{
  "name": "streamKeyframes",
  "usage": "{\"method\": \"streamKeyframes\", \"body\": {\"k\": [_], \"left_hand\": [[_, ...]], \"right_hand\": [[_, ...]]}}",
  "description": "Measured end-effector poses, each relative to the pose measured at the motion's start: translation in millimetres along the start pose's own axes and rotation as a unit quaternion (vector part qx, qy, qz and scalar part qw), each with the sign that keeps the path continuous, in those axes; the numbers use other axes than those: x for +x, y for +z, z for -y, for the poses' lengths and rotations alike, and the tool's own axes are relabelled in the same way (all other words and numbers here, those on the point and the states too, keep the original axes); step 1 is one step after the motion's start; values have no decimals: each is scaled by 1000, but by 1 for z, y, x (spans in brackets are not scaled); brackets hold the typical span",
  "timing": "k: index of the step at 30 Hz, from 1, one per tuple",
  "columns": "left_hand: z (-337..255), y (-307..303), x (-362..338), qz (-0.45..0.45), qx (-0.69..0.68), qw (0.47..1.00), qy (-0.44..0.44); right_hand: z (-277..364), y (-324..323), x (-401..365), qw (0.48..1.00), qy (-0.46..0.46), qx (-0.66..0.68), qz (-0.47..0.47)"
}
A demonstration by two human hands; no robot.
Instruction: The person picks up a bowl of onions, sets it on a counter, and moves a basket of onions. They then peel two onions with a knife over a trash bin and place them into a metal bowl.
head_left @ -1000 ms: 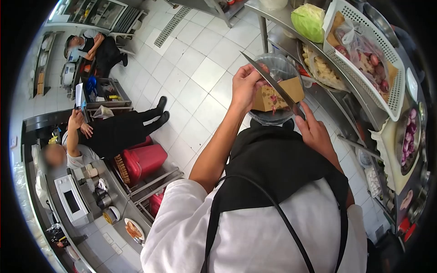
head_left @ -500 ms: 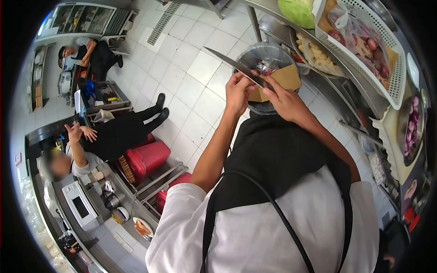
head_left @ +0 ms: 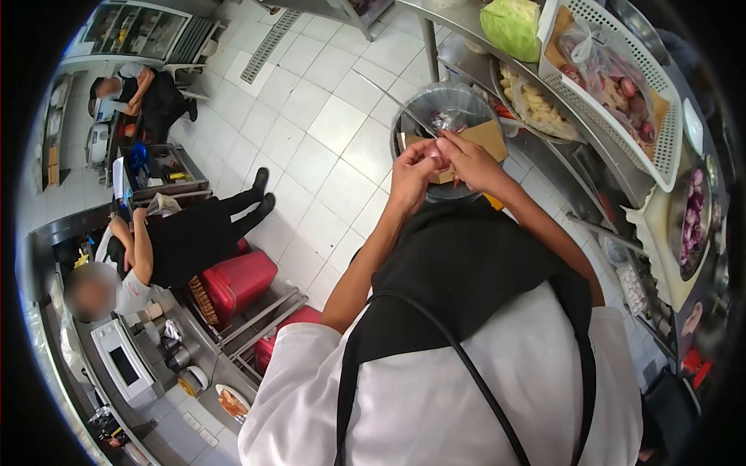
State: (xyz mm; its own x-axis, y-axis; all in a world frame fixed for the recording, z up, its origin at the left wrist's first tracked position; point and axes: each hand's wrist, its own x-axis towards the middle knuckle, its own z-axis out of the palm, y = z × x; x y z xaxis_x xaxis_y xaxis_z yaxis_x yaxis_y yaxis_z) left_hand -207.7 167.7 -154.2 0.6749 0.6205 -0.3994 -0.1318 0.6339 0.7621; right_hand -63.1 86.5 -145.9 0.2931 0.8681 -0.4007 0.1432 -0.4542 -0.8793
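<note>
My left hand [head_left: 413, 177] pinches a small reddish onion [head_left: 432, 158] over a round bin [head_left: 410, 109] lined with clear plastic. Touching the same onion from the right is my right hand [head_left: 468, 161], closed on a knife [head_left: 392, 101] whose thin blade points up and left across the bin. A piece of brown cardboard [head_left: 491, 137] with purple peelings lies in the bin just beyond my fingers. Both hands are held out in front of my black apron.
On the steel counter to the right are a green cabbage [head_left: 513, 27], a tray of pale cut pieces [head_left: 538, 102], a white basket [head_left: 665, 147] of bagged onions and a bowl of purple onions [head_left: 690, 224]. Red containers [head_left: 241, 278] stand at left, with a seated person [head_left: 183, 237] there.
My right hand has come up from beside the bin to meet my left hand at the onion. The knife blade has swung from lying across the cardboard to pointing up-left.
</note>
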Motion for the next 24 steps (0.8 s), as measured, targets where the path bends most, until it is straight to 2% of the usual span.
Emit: {"method": "streamKeyframes", "body": {"k": [3, 6, 9, 12, 14, 17, 20, 21, 24], "left_hand": [[-10, -9, 0, 11, -8, 1000, -20], [-15, -21, 2, 25, -51, 998, -22], [-11, -34, 1, 25, -57, 998, -26], [-12, -42, -3, 25, -83, 996, -27], [-12, -44, -6, 19, -86, 995, -38], [-10, -50, -3, 8, -100, 994, -48], [-4, -55, -9, -17, -127, 989, -72], [-8, -52, -10, -20, -136, 988, -78], [-22, -36, -15, -8, -163, 983, -82]], "right_hand": [[12, -5, -8, 992, 65, 106, 28], [18, -11, -6, 978, 133, 154, 49], [13, -12, 2, 972, 154, 174, 43], [-9, -4, 13, 977, 123, 170, 33], [-11, 0, 13, 988, 124, 95, 7], [-10, 4, 13, 994, 102, 33, 25], [-8, 2, 16, 982, 183, -2, 48], [-10, 4, 13, 987, 158, 23, 29], [-6, 6, -9, 975, 197, 92, -49]]}}
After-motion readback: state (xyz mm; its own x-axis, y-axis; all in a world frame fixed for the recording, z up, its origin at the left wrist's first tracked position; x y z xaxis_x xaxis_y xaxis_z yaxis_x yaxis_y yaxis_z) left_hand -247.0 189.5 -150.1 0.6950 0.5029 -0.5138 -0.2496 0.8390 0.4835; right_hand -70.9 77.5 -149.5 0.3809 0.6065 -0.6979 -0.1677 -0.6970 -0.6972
